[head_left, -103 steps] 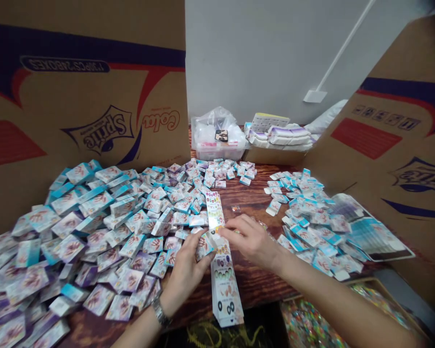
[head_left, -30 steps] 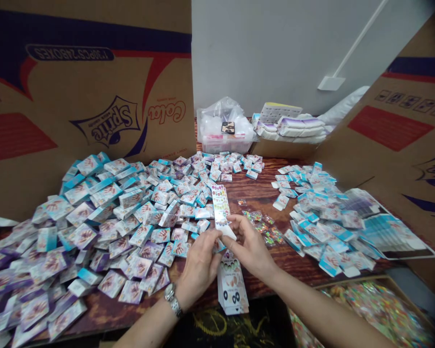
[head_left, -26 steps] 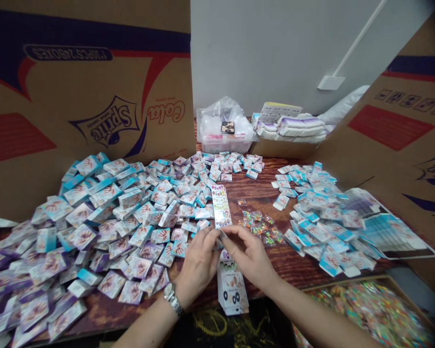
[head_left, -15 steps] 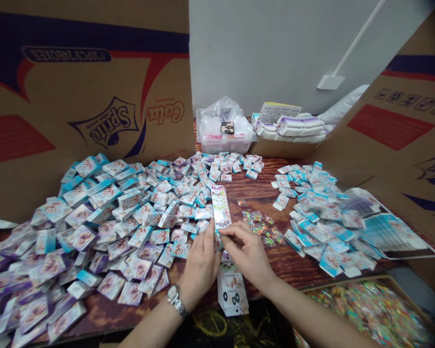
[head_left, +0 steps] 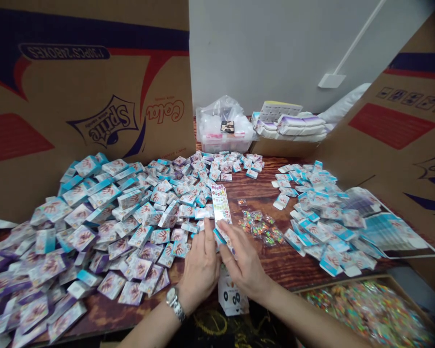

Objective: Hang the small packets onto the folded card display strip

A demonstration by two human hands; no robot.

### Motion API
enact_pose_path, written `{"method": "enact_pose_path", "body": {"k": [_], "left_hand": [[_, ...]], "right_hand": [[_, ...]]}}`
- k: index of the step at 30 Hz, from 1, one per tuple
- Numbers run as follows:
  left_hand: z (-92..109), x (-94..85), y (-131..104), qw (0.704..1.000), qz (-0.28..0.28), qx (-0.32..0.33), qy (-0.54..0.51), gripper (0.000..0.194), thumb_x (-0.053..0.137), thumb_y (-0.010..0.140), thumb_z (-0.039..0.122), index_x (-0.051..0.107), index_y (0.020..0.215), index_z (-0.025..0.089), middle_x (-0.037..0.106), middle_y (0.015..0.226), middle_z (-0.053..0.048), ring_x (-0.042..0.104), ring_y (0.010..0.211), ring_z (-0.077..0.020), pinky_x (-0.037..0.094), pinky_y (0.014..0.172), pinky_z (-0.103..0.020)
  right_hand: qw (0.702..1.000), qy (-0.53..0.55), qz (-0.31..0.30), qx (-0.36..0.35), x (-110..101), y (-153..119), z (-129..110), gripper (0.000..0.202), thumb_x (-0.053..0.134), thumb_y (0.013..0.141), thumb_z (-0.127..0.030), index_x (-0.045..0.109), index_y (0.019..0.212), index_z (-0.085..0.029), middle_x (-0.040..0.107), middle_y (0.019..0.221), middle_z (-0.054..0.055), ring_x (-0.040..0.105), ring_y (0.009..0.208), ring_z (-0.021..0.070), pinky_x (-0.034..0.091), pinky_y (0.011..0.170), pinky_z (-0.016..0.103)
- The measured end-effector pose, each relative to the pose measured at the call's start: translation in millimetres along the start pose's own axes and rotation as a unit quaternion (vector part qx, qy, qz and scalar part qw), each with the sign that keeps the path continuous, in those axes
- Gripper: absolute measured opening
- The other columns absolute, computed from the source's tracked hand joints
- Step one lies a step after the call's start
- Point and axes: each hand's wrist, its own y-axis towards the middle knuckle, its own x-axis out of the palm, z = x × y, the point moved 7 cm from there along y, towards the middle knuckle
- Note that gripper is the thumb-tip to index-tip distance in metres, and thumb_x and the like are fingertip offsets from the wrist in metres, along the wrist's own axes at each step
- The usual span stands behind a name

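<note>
Between my hands is a small blue-and-white carton (head_left: 219,236), partly covered by fingers. My left hand (head_left: 202,263) lies along its left side, fingers pressed together and pointing forward, thumb hidden. From the right, my right hand (head_left: 244,263) closes on the carton with thumb and fingers. Just beyond, a long printed card strip (head_left: 221,203) with coloured ovals lies on the table. Below my hands, a stack of printed cards (head_left: 234,297) sits at the table's front edge. Small clear packets of coloured beads (head_left: 257,223) lie right of the strip.
A large heap of closed small cartons (head_left: 105,227) fills the left. Opened cartons (head_left: 319,222) are piled at right, beside flat carton sheets (head_left: 395,232). A box of bead packets (head_left: 369,309) stands lower right. Big cardboard boxes (head_left: 130,77) flank the table; a plastic tub (head_left: 224,142) stands behind.
My right hand has shifted forward over the carton, its fingers now covering the strip's lower end. My left fingers have moved slightly left and spread a little along the carton's side.
</note>
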Motion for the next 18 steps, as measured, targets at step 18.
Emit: {"method": "enact_pose_path", "body": {"k": [18], "left_hand": [[-52.0,-75.7,72.4,0.981,0.145,0.040,0.120,0.072,0.055,0.085,0.035,0.020,0.143,0.011,0.012,0.150,-0.023,0.009,0.137,-0.0410,0.020,0.107,-0.059]], "right_hand": [[0.907,-0.149,-0.388,-0.066,31.0,27.0,121.5,0.089,0.063,0.073,-0.058,0.029,0.143,-0.015,0.025,0.148,0.017,0.020,0.137,0.0333,0.019,0.110,0.053]]}}
